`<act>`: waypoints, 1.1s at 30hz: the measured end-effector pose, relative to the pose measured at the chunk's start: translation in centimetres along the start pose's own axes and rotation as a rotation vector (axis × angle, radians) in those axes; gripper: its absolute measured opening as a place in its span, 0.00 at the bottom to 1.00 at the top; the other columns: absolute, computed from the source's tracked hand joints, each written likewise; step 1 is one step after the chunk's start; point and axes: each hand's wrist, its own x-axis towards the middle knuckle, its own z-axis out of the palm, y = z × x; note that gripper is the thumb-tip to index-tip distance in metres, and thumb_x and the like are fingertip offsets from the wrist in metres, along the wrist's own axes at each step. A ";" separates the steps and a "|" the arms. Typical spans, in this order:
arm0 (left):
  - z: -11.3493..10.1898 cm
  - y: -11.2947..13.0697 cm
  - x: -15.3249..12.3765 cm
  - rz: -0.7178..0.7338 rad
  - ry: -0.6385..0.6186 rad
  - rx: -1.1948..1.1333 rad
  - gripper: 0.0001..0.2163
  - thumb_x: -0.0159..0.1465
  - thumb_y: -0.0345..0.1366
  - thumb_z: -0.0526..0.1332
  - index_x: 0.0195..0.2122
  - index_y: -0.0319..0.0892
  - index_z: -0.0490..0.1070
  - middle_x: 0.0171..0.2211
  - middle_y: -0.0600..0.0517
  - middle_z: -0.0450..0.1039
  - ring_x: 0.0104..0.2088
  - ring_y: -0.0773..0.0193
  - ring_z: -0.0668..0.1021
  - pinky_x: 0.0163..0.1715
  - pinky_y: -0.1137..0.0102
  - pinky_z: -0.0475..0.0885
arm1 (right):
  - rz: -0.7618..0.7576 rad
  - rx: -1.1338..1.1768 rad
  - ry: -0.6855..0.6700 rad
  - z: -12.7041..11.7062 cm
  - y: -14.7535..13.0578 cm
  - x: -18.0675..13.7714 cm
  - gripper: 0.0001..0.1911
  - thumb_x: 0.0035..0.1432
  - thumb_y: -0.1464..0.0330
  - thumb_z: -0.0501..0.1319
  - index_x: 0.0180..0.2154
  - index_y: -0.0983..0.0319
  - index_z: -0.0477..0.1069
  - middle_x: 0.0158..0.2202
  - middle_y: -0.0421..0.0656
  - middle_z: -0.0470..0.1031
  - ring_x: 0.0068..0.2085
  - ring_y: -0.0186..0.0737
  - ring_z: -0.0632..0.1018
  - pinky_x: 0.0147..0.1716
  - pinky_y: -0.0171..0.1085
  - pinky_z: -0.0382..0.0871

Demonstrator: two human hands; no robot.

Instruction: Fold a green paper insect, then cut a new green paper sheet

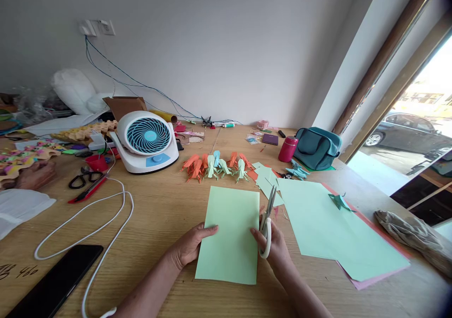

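We hold a pale green sheet of paper (229, 242) low in the middle of the view. Our left hand (191, 245) pinches its left edge, thumb on top. Our right hand (275, 247) pinches the right edge and also holds white-handled scissors (270, 205), tips up. Folded paper figures (211, 165) sit in the middle; bigger green sheets (332, 228) lie lower right.

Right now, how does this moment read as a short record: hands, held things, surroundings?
Left hand: grips the pale green sheet by its left edge
Right hand: holds its right edge, plus white-handled scissors
Beyond: folded paper figures in orange, green, blue
Right side: stacked paper sheets
Left side: fan, black phone
Other person: one hand, far left
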 end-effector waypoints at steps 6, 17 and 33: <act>-0.2 -0.3 0.2 -0.005 0.004 -0.018 0.16 0.54 0.36 0.71 0.43 0.35 0.79 0.42 0.40 0.81 0.42 0.50 0.82 0.47 0.60 0.73 | 0.000 0.007 -0.013 -0.1 0.1 0.1 0.16 0.52 0.56 0.65 0.31 0.59 0.63 0.25 0.35 0.60 0.27 0.35 0.62 0.27 0.34 0.59; 0.2 -0.2 0.1 -0.027 0.038 0.007 0.15 0.52 0.36 0.72 0.40 0.36 0.79 0.39 0.41 0.81 0.40 0.53 0.82 0.44 0.63 0.75 | 0.001 -0.047 -0.015 -0.4 0.2 0.0 0.17 0.55 0.56 0.64 0.30 0.59 0.60 0.25 0.34 0.58 0.28 0.34 0.60 0.28 0.34 0.56; 0.4 0.1 -0.3 -0.046 -0.018 0.153 0.17 0.54 0.40 0.71 0.44 0.40 0.79 0.41 0.43 0.81 0.39 0.54 0.82 0.44 0.63 0.74 | 0.053 0.030 0.011 -0.4 -0.5 0.0 0.17 0.51 0.57 0.67 0.30 0.59 0.62 0.25 0.36 0.65 0.28 0.35 0.64 0.28 0.35 0.59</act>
